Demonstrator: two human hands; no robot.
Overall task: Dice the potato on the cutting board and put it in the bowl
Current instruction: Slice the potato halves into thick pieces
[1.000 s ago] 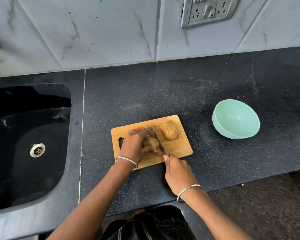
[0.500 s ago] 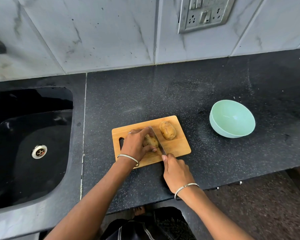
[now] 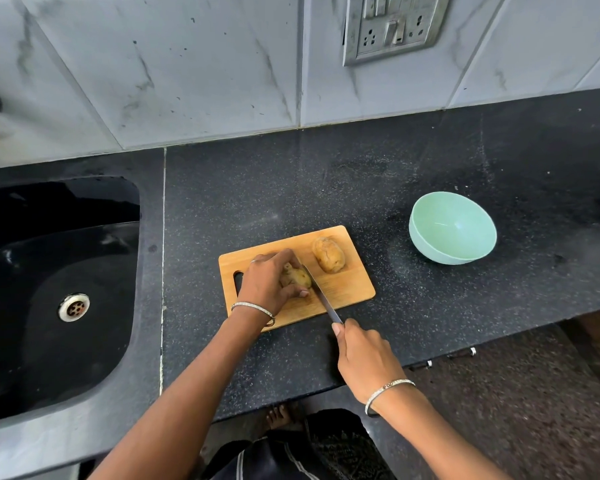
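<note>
The black speckled stone counter point(image 3: 361, 188) carries the rectangular wooden cutting board point(image 3: 347, 289). The pale green round bowl point(image 3: 426, 251) stands well apart to the board's right, with nothing visible inside. The left grip point(image 3: 267, 282) curls over one brown-skinned potato piece point(image 3: 297, 277) on the board. The right grip point(image 3: 364, 358) is closed round the handle of the steel knife point(image 3: 321, 294), whose blade rests against that piece. We advise tucking the fingertips back and slicing straight down, evenly. The second potato piece point(image 3: 329, 254), tan and rough-skinned, lies near the board's far right corner.
</note>
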